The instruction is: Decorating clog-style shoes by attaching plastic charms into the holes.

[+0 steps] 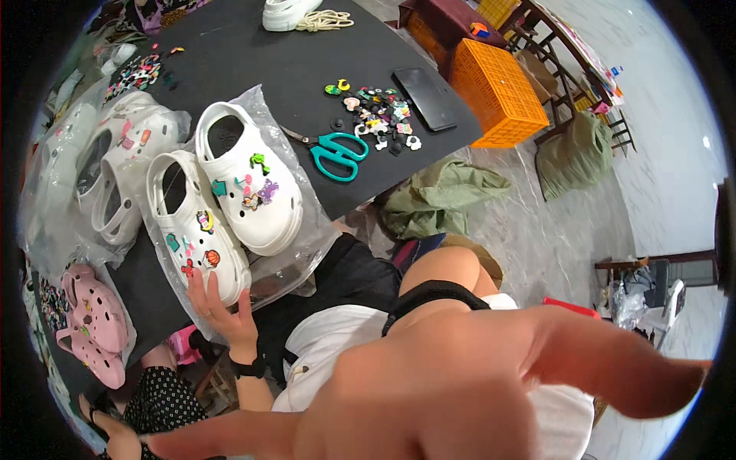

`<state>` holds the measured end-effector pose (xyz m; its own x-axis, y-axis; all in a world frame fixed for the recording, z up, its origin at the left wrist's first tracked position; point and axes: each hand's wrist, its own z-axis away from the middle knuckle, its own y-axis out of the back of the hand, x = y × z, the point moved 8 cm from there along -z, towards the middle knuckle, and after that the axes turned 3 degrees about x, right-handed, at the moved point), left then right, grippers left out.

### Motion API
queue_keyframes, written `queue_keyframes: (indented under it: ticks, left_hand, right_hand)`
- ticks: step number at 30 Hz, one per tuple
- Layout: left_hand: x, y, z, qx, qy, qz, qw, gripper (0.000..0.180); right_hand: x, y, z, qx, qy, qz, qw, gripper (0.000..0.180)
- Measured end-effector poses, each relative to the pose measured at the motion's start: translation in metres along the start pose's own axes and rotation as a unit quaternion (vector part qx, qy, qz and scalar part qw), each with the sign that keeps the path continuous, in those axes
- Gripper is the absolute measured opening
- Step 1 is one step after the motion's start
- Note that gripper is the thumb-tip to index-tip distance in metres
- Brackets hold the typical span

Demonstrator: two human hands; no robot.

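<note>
A pair of white clogs lies side by side on a clear plastic bag (pixel 314 253) at the dark table's near edge. My left hand (pixel 230 318) rests with outstretched fingers on the toe of the left white clog (pixel 195 230). The right white clog (pixel 253 184) sits just beyond it. Both clogs carry colourful shoe charms. Very close to the camera, my right hand (pixel 429 383) looms large and slightly blurred. Two of its digits stretch wide apart, the others cannot be made out, and nothing shows in its grasp.
Teal-handled scissors (pixel 337 156), a pile of shoe charms (pixel 381 115) and a black phone (pixel 424 98) lie to the right. Bagged white clogs (pixel 115 169) and pink clogs (pixel 96 322) are at left. An orange crate (pixel 494 96) stands beyond the table. A person in dotted clothing (pixel 157 406) is at lower left.
</note>
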<state>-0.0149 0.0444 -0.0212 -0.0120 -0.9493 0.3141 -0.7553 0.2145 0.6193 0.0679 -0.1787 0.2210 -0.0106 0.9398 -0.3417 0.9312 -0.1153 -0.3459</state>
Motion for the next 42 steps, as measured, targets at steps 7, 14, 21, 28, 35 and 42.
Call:
queue_keyframes:
  ticks: [7, 14, 21, 28, 35, 42]
  left_hand:
    - [0.004, 0.005, 0.000, -0.012, 0.015, -0.005, 1.000, 0.055]
    - [0.007, 0.006, -0.004, -0.013, 0.009, -0.006, 1.000, 0.056]
    - [0.003, 0.009, -0.007, -0.014, 0.001, -0.037, 0.999, 0.054]
    - [-0.002, -0.016, -0.004, -0.116, -0.135, -0.108, 0.978, 0.065]
    - [-0.006, 0.000, 0.008, -0.005, 0.044, 0.001, 0.999, 0.058]
    - [-0.006, 0.000, 0.006, -0.013, 0.054, -0.003, 0.998, 0.059]
  right_hand:
    - [0.026, 0.007, -0.012, 0.010, -0.019, -0.023, 1.000, 0.049]
    - [0.031, 0.016, -0.013, 0.020, -0.033, -0.029, 0.999, 0.051]
    - [0.030, 0.022, -0.017, 0.031, -0.052, -0.056, 0.997, 0.054]
    - [0.046, 0.021, -0.018, 0.024, -0.060, -0.081, 0.995, 0.058]
    - [0.055, 0.021, -0.017, 0.011, -0.084, -0.124, 0.989, 0.061]
    - [0.060, 0.020, -0.020, 0.004, -0.095, -0.133, 0.987, 0.065]
